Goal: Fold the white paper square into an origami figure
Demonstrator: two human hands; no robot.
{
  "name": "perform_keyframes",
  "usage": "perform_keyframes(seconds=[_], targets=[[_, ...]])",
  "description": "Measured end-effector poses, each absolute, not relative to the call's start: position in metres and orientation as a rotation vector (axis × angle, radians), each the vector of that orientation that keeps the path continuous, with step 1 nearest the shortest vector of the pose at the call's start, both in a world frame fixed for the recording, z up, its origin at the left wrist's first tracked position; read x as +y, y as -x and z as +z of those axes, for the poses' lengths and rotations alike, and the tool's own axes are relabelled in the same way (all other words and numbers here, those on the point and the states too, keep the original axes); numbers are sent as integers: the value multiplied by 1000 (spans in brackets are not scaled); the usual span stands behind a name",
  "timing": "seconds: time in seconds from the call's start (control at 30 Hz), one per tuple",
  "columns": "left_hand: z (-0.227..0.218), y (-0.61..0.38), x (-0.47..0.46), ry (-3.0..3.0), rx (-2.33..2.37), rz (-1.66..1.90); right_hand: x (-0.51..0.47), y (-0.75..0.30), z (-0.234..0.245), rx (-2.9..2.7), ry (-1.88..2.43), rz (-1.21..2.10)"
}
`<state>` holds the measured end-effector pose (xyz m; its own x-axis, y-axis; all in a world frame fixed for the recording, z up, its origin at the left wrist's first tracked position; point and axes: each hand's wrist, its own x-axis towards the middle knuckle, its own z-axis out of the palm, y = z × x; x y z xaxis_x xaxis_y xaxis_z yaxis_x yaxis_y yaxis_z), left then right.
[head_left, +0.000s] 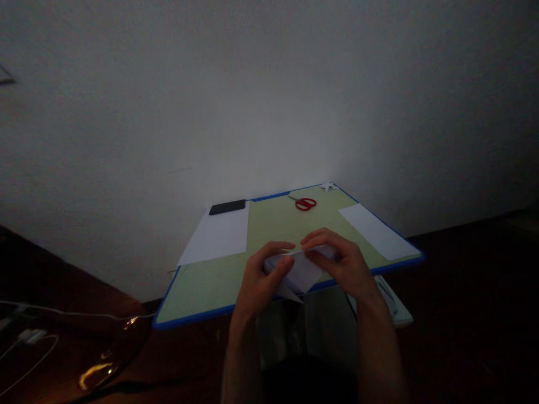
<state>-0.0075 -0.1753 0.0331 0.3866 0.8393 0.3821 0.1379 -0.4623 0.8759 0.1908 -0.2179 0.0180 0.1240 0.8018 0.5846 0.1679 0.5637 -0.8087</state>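
Observation:
A folded piece of white paper [300,270] is held between both hands just above the near edge of a green board with a blue rim [197,321]. My left hand [261,280] pinches its left side, thumb and fingers closed on it. My right hand [337,259] curls over its right side, fingertips pressed on the top fold. A pointed corner of the paper sticks out below the hands.
On the board lie a white sheet [219,235] at the left, another white sheet [377,231] at the right, red scissors [305,204] at the far edge and a black phone [227,207] at the far left corner. White cables [29,336] lie on the dark table at left.

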Motion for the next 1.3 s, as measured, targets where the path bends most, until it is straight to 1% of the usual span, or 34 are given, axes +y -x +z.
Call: perform_keyframes(seconds=[0.2, 0.3, 0.43, 0.53, 0.63, 0.8, 0.87, 1.1, 1.3], targets=[[33, 10, -176, -1825, 916, 1080, -220, -192, 16, -1428, 951, 482], [34, 9, -177, -1785, 931, 1079, -219, -188, 16, -1299, 944, 537], [29, 3, -174, -1589, 931, 1216, -215, -182, 15, -1051, 859, 638], [23, -4, -169, -1341, 874, 1344, -212, -179, 14, -1019, 830, 652], [20, -8, -167, -1200, 816, 1377, -211, -175, 15, -1014, 893, 728], [19, -3, -170, -1410, 743, 1190, -208, -166, 18, -946, 947, 925], [20, 1, -172, -1518, 735, 1123, -208, -164, 19, -922, 993, 929], [22, 3, -176, -1728, 650, 1168, -212, -163, 21, -968, 1056, 808], [22, 1, -175, -1775, 850, 1207, -212, -167, 17, -1027, 1037, 898]])
